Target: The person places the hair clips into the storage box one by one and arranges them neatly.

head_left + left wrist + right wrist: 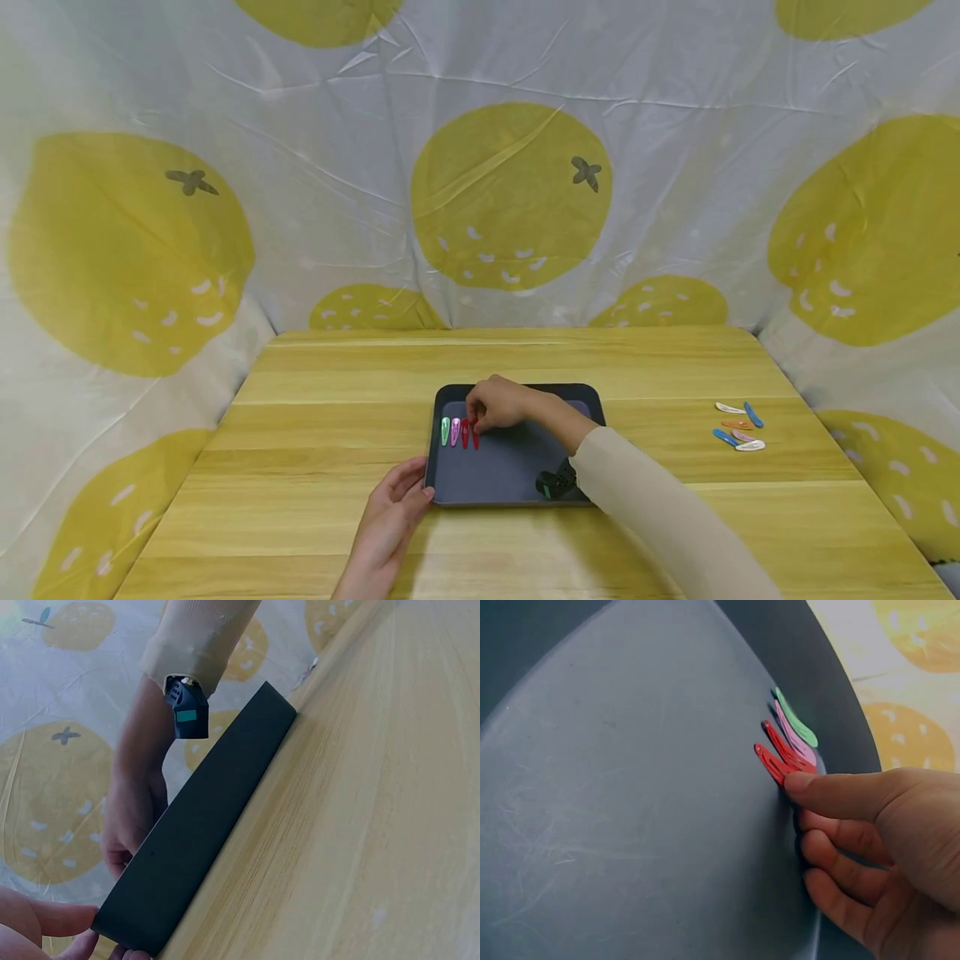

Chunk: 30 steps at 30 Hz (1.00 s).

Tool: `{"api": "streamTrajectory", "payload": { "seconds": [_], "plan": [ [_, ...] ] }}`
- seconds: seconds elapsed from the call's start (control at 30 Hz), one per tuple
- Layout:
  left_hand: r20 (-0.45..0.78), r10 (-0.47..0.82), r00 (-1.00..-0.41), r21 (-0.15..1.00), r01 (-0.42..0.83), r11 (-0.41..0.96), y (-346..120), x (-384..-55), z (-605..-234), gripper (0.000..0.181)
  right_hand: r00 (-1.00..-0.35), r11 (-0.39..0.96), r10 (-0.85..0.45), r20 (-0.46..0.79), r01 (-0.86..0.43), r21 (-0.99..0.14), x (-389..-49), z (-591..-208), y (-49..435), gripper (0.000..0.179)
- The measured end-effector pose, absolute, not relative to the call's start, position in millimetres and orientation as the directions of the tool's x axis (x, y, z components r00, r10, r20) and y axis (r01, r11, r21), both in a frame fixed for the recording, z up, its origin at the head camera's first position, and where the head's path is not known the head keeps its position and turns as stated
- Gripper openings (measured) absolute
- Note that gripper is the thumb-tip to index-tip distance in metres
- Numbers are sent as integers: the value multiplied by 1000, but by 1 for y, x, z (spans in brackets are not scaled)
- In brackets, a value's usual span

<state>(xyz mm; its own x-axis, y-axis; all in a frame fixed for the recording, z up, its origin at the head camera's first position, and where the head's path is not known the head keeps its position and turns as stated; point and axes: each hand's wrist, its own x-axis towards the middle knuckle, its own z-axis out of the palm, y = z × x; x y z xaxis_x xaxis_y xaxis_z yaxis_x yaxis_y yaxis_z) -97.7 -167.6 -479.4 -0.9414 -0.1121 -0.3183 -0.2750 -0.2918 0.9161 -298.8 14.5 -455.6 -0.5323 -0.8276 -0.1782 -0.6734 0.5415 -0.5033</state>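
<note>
A dark grey tray (510, 475) lies on the wooden table. My left hand (390, 508) grips its near left corner, thumb at the rim and fingers by the outer wall. Inside, at the left, a green hair clip (445, 431), a pink hair clip (455, 431) and a red hair clip (465, 433) stand side by side in a row. To their right, my right hand (501, 402) pinches a second red hair clip (769, 761) by one end, thumb on top. In the right wrist view this clip lies close over the tray floor.
On the table to the right of the tray lies a loose group of hair clips, among them a white clip (729, 407), a blue clip (753, 415) and an orange clip (737, 425). A lemon-print curtain (675, 192) hangs behind the table (315, 417).
</note>
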Motion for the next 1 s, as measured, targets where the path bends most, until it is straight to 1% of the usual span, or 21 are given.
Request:
{"api": "streamTrajectory", "payload": {
  "seconds": [0.3,0.57,0.8,1.0],
  "plan": [
    [-340,-115,-933,910,-296,-289,-167,-96,-481,54,-551,556,-816,-178,-661,-504,-296,-459,14,12],
    [-319,-117,-941,915,-273,-296,-168,-97,-480,54,-549,547,-819,-167,-657,-519,-297,-458,17,9],
    [-328,-119,-937,914,-282,-292,-167,-98,-479,54,-535,533,-829,-163,-670,-517,-297,-454,21,6],
    [-327,-122,-937,914,-281,-293,-167,-98,-479,55,-524,519,-838,-154,-677,-522,-297,-453,26,9]
  ]
}}
